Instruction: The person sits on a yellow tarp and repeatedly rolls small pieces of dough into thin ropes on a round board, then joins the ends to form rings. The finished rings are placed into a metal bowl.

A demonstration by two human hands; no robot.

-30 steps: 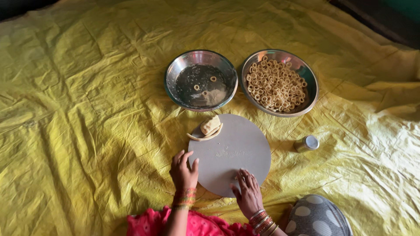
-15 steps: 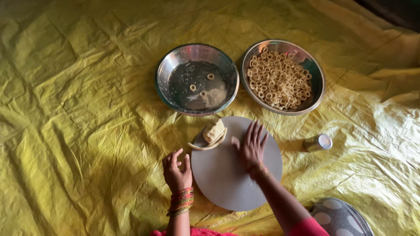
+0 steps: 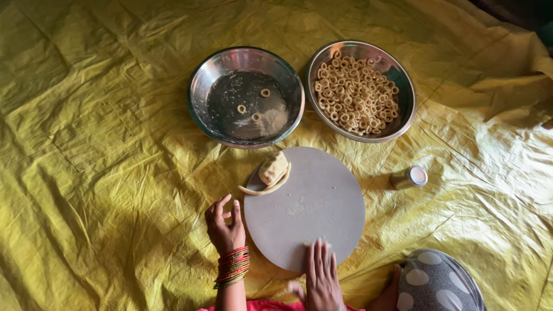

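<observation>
Right hand (image 3: pixel 321 277) pulled back from dough lump (image 3: pixel 273 169) to near edge of round board (image 3: pixel 311 213), flat, open, empty. Left hand (image 3: pixel 225 228) stays beside board, loosely curled, empty.

Your left hand (image 3: pixel 226 229) has bare fingers with no ring that I can see, and on the wrist you wear a thick stack of thin bangles (image 3: pixel 233 267), red mixed with gold and green. Your right hand (image 3: pixel 322 279) looks blurred; below it shows a strip of red cloth (image 3: pixel 271 305).
</observation>
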